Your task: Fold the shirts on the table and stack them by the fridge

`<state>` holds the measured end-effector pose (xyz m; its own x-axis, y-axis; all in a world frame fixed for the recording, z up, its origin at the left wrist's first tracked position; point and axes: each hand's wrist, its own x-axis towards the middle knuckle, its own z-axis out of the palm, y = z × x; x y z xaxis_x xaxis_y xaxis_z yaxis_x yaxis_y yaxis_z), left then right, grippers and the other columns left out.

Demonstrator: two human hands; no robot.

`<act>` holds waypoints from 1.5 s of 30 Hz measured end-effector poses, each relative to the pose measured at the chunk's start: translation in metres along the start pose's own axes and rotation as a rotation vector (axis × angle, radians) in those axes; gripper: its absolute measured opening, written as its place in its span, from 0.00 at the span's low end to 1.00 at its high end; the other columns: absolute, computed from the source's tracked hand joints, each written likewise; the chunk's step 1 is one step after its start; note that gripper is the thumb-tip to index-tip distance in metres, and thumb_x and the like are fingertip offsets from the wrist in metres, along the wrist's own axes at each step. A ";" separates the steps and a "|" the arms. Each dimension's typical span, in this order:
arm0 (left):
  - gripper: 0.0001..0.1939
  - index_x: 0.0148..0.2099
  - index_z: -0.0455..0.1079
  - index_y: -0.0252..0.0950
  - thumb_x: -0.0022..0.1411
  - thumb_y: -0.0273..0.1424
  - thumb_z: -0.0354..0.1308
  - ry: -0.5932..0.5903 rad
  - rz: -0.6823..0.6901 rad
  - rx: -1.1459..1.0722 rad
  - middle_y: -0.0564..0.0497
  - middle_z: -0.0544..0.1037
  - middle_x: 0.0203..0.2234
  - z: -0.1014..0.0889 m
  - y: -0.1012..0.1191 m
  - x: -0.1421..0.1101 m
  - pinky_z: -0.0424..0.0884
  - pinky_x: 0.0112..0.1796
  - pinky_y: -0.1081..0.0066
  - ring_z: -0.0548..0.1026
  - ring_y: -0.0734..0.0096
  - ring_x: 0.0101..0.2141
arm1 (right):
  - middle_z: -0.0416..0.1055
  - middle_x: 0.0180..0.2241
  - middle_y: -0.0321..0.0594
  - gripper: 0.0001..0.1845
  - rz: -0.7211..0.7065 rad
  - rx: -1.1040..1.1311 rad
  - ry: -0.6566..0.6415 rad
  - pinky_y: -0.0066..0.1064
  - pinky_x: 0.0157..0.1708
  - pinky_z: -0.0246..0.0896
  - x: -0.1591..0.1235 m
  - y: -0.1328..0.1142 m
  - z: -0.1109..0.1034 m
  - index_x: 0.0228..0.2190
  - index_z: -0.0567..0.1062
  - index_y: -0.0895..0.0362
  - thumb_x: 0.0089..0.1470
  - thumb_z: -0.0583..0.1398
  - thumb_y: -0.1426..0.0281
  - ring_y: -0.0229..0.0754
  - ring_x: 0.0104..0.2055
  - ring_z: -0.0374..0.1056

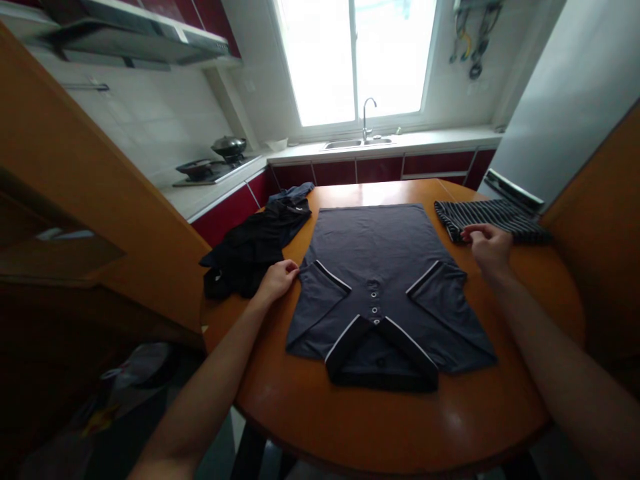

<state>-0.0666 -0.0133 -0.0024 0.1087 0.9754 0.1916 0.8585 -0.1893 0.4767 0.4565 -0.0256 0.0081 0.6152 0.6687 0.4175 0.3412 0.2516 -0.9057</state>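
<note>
A dark grey polo shirt [380,260] with white-edged sleeves and collar lies flat on the round wooden table [380,420], collar towards me. My left hand [278,279] is closed at the shirt's left sleeve edge, pinching the cloth. My right hand [486,245] hovers curled at the shirt's right side, fingers bent, close to a folded striped garment [495,219]; I cannot make out whether it grips anything.
A heap of black and blue clothes [255,247] lies at the table's left edge. Behind are a kitchen counter with a sink [357,143], a stove with a wok [220,160], a bright window and a grey fridge [560,113] at right.
</note>
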 end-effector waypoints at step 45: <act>0.40 0.71 0.53 0.23 0.72 0.52 0.41 -0.148 0.359 0.359 0.31 0.51 0.70 0.052 0.072 -0.048 0.49 0.67 0.55 0.47 0.50 0.70 | 0.78 0.29 0.45 0.12 0.050 -0.067 -0.136 0.29 0.31 0.68 -0.007 -0.004 0.003 0.30 0.80 0.60 0.46 0.57 0.74 0.41 0.30 0.74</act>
<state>0.0163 -0.0683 -0.0218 0.4750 0.8665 0.1533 0.8688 -0.4895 0.0745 0.4484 -0.0292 0.0088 0.5323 0.7689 0.3542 0.3622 0.1713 -0.9162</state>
